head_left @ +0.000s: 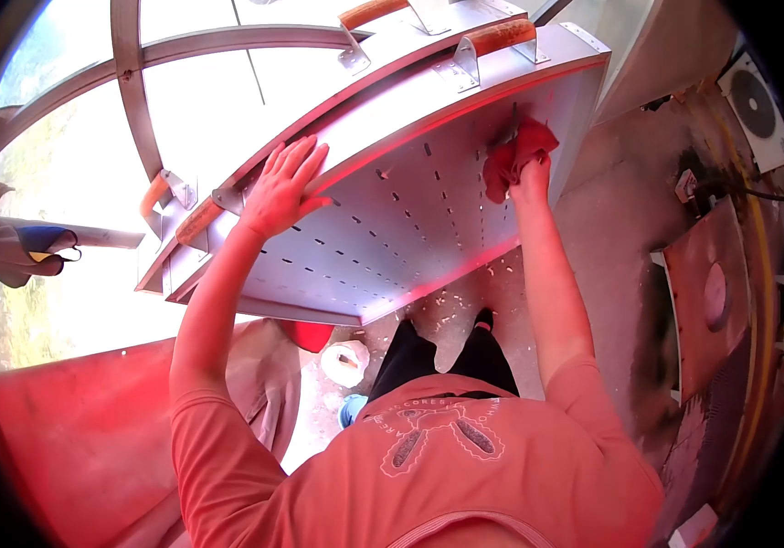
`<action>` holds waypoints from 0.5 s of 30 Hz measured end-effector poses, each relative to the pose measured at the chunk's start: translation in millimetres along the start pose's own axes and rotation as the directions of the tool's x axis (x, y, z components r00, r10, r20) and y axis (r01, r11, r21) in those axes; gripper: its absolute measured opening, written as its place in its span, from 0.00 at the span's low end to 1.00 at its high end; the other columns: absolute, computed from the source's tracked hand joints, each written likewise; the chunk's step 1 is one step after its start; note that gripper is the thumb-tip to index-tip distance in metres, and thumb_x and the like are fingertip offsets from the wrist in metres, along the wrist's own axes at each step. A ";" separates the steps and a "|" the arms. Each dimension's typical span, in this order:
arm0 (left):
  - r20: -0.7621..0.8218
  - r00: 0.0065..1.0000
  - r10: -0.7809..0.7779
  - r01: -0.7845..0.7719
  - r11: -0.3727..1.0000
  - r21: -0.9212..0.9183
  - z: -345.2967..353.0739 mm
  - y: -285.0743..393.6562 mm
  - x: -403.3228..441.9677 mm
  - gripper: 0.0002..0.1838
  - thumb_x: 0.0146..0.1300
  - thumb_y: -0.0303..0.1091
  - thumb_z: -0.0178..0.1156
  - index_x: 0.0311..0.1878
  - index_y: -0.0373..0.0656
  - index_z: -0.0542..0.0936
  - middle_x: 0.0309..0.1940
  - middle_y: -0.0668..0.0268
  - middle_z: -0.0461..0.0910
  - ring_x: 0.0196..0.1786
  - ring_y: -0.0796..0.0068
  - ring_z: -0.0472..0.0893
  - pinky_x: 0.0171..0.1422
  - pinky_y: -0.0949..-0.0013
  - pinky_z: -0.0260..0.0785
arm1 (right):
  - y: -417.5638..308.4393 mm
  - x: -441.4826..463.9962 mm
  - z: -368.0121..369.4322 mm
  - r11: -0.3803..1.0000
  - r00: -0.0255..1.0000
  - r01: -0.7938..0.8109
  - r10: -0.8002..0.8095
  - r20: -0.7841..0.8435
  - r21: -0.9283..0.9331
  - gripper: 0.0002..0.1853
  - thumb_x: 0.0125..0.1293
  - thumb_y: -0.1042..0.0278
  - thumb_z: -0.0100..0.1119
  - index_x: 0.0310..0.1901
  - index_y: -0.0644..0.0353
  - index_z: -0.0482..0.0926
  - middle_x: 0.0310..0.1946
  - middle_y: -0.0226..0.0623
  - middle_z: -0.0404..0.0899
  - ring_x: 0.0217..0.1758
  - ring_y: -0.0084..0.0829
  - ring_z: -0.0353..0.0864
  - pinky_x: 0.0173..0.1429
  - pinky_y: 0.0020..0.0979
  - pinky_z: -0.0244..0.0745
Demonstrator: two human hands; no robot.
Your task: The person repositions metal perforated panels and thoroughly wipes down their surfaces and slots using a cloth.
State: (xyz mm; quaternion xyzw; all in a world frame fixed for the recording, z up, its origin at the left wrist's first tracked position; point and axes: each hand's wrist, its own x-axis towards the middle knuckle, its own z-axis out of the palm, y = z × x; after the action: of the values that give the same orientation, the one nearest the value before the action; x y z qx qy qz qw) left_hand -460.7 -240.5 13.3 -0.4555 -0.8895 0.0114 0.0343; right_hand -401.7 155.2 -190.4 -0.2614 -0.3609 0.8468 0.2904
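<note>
A large shallow metal tray (365, 228), its floor pierced with rows of slots, stands tilted on edge before me. My left hand (284, 190) lies flat on its upper rim, fingers spread. In my right hand (533, 175) is a bunched red cloth (518, 155), pressed against the tray's inner face near the right end. A wooden handle (498, 38) on metal brackets is fixed to the rim at the top, and another wooden handle (200, 224) sits left of my left hand. Behind it leans a second similar tray (296, 114).
White roll or tub (344, 363) stands on the floor by my feet, with light scraps (447, 301) scattered around. At right are a brown panel with a round hole (698, 292) and a fan unit (757, 105). Folded fabric (17, 247) hangs at left before a curved window frame (127, 82).
</note>
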 end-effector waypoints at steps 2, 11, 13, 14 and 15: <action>-0.006 1.000 -0.010 0.010 0.999 -0.037 3.0 -3.3 0.9 0.43 0.59 0.53 0.67 0.73 0.47 0.63 0.74 0.55 0.59 0.76 0.54 0.58 0.80 0.53 0.48 | -14.8 14.2 49.5 0.986 0.961 0.116 -0.143 -0.238 -0.122 0.10 0.68 0.72 0.56 0.49 0.63 0.73 0.40 0.38 0.79 0.39 0.34 0.82 0.41 0.36 0.80; -0.040 0.999 0.021 -0.024 0.997 -0.071 9.0 -5.4 -3.1 0.44 0.58 0.54 0.67 0.74 0.47 0.62 0.73 0.52 0.59 0.74 0.48 0.60 0.75 0.50 0.57 | 119.1 -164.8 123.2 0.347 0.798 0.595 -0.361 0.482 -0.725 0.21 0.52 0.78 0.62 0.49 0.57 0.70 0.44 0.43 0.67 0.53 0.47 0.73 0.45 0.46 0.75; -0.068 0.997 0.049 -0.054 0.996 -0.076 10.4 -7.9 -2.5 0.44 0.58 0.55 0.66 0.73 0.47 0.62 0.73 0.52 0.59 0.73 0.47 0.61 0.74 0.49 0.56 | 160.8 -182.8 76.9 0.097 0.762 0.648 -0.096 0.641 -0.756 0.19 0.53 0.76 0.62 0.47 0.49 0.72 0.45 0.41 0.68 0.53 0.47 0.74 0.43 0.47 0.77; -0.064 0.997 0.053 -0.057 0.996 -0.065 11.8 -8.7 -3.6 0.44 0.59 0.56 0.66 0.73 0.47 0.62 0.73 0.52 0.59 0.73 0.47 0.61 0.74 0.49 0.56 | 168.6 -181.3 47.2 0.005 0.776 0.631 0.004 0.631 -0.776 0.17 0.55 0.75 0.62 0.46 0.46 0.73 0.45 0.39 0.69 0.52 0.46 0.76 0.43 0.47 0.77; -0.064 0.996 0.055 -0.059 0.997 -0.055 13.8 -9.3 -4.0 0.44 0.59 0.56 0.66 0.73 0.47 0.62 0.73 0.52 0.59 0.73 0.47 0.61 0.74 0.49 0.56 | 152.5 -178.1 33.3 0.237 0.936 0.320 0.070 0.345 -0.917 0.15 0.60 0.71 0.61 0.48 0.48 0.73 0.45 0.40 0.71 0.50 0.45 0.77 0.45 0.46 0.77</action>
State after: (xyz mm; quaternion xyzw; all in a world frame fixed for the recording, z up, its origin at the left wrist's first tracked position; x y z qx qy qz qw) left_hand -466.9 -249.0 -0.2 -0.4816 -0.8746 -0.0272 0.0486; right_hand -346.0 -68.3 -245.2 -0.2148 -0.8639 0.4494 0.0749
